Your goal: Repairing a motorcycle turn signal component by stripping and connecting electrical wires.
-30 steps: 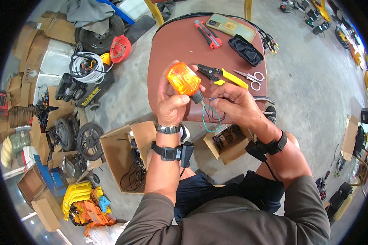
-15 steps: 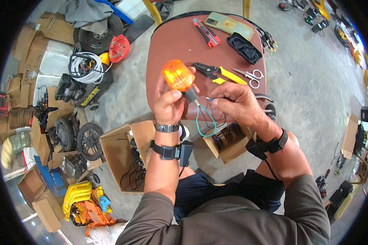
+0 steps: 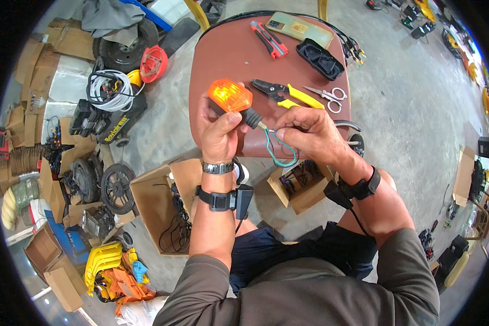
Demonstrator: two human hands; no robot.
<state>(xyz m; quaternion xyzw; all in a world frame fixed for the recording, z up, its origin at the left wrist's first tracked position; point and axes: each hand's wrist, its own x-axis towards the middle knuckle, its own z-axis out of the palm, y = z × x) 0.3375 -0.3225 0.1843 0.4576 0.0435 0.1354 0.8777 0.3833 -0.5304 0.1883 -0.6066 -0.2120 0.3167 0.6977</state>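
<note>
My left hand is closed around an orange turn-signal lamp, which is tilted with its black rubber stem toward my right hand. From the stem runs a teal wire, hanging in a loop, along with a thin dark wire. The fingertips of my right hand pinch a thin wire with a blue end close to the stem. Just beyond, on the brown padded seat, lie wire strippers with yellow handles and small scissors.
Farther back on the seat are a red utility knife, a phone and a black plastic case. Black cables curl around its rim. Below stand two open cardboard boxes, one holding cables. Wheels, a red helmet and cartons crowd the left.
The lamp has tipped over, so its stem points more to the right. Its stem and the right fingertips are closer together. The teal loop has swung to the right.
</note>
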